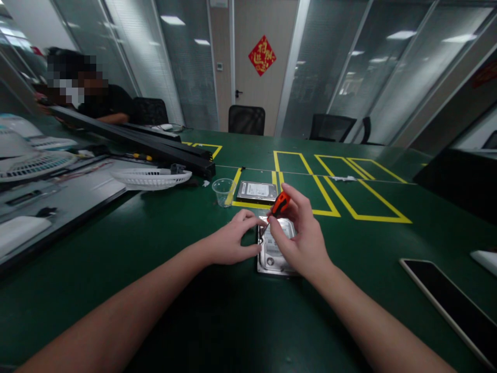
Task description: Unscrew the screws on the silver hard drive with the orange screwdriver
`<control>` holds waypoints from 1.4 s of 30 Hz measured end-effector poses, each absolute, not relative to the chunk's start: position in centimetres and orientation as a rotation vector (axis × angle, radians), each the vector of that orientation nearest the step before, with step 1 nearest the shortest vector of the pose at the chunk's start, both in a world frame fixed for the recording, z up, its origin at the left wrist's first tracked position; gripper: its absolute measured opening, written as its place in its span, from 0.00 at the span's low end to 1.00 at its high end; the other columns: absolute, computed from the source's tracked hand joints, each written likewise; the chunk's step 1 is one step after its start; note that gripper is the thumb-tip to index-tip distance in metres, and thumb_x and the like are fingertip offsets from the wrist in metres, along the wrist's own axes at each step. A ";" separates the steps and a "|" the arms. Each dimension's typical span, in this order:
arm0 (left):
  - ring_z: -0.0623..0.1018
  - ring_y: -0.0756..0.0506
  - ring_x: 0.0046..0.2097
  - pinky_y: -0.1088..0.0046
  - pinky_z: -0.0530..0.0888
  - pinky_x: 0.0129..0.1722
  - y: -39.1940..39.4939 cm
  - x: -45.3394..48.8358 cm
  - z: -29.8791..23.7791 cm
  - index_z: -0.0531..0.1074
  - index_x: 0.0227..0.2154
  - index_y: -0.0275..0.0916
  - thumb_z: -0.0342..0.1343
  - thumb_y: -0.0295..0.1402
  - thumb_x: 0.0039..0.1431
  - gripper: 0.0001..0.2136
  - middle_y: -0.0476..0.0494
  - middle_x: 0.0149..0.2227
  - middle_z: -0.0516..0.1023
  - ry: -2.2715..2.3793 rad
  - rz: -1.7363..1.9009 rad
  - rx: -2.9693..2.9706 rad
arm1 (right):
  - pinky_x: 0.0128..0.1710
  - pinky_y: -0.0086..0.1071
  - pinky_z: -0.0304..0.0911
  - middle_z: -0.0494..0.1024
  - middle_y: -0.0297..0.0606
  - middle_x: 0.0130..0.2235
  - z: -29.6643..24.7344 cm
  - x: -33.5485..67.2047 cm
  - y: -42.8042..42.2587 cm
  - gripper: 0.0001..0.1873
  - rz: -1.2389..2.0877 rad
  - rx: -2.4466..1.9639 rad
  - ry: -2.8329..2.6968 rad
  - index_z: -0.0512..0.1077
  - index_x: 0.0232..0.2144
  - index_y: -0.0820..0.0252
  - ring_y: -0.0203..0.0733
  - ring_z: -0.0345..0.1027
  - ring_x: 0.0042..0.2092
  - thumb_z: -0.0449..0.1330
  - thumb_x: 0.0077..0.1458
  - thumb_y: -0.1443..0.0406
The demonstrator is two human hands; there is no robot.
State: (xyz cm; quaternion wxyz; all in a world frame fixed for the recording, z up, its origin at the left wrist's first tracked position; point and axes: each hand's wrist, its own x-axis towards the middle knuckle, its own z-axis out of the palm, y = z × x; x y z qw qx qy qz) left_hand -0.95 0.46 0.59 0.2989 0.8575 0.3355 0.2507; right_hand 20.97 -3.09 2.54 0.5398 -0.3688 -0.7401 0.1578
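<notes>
A silver hard drive (272, 260) lies on the green table in front of me, its label side up and partly covered by my hands. My right hand (301, 233) is closed on the red-and-black handle of a screwdriver (281, 203). The tool leans, its shaft slanting down to the left part of the drive's top face. My left hand (235, 239) rests at the drive's left edge, thumb and fingers spread to either side of the screwdriver tip. Behind them lies a second hard drive (257, 190), label up, beside a clear plastic cup (224, 192).
Yellow tape (373, 199) outlines boxes on the table. At left are a white fan grille (151, 177), long black bars (155, 142) and a flat grey panel (77, 207). A tablet-like device (446, 305) lies at right. Another person (112, 103) sits at the far left.
</notes>
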 end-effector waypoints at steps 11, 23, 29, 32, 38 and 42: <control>0.58 0.23 0.77 0.34 0.60 0.74 0.3 -0.2 0.9 0.67 0.73 0.48 0.71 0.60 0.58 0.44 0.33 0.79 0.57 0.970 0.435 2.371 | 0.58 0.55 0.78 0.77 0.43 0.67 2.7 20.9 -3.0 0.39 0.386 -0.877 -1.758 0.58 0.75 0.39 0.53 0.82 0.55 0.64 0.67 0.66; 0.59 0.23 0.75 0.35 0.63 0.73 0.1 -0.4 1.0 0.69 0.71 0.47 0.73 0.59 0.54 0.45 0.31 0.75 0.61 0.990 0.422 2.310 | 0.56 0.55 0.80 0.80 0.43 0.61 2.8 21.0 -3.2 0.39 0.401 -0.885 -1.773 0.58 0.75 0.41 0.52 0.82 0.51 0.64 0.67 0.66; 0.59 0.22 0.74 0.33 0.64 0.72 -0.1 -0.6 0.8 0.70 0.70 0.47 0.75 0.60 0.53 0.45 0.30 0.74 0.62 0.963 0.462 2.319 | 0.56 0.55 0.80 0.80 0.43 0.60 2.8 21.0 -3.4 0.39 0.395 -0.866 -1.783 0.58 0.75 0.42 0.53 0.82 0.52 0.64 0.67 0.66; 0.61 0.23 0.74 0.35 0.65 0.72 0.0 -0.9 0.7 0.69 0.70 0.47 0.73 0.60 0.55 0.44 0.30 0.74 0.63 0.939 0.466 2.358 | 0.56 0.54 0.80 0.79 0.44 0.62 2.6 21.1 -3.3 0.39 0.391 -0.867 -1.786 0.57 0.75 0.41 0.52 0.82 0.52 0.65 0.67 0.65; 0.66 0.29 0.72 0.40 0.66 0.73 0.3 -1.3 0.8 0.69 0.70 0.49 0.69 0.52 0.65 0.34 0.34 0.72 0.67 0.862 0.515 2.419 | 0.55 0.54 0.80 0.79 0.44 0.62 2.4 21.1 -3.1 0.40 0.367 -0.868 -1.782 0.56 0.75 0.41 0.51 0.82 0.51 0.65 0.68 0.65; 0.62 0.26 0.75 0.38 0.64 0.74 0.3 -1.3 0.8 0.68 0.72 0.47 0.70 0.54 0.63 0.38 0.32 0.75 0.63 0.866 0.492 2.415 | 0.54 0.53 0.80 0.79 0.44 0.59 2.3 21.0 -3.1 0.40 0.376 -0.860 -1.753 0.56 0.75 0.41 0.51 0.82 0.50 0.65 0.67 0.65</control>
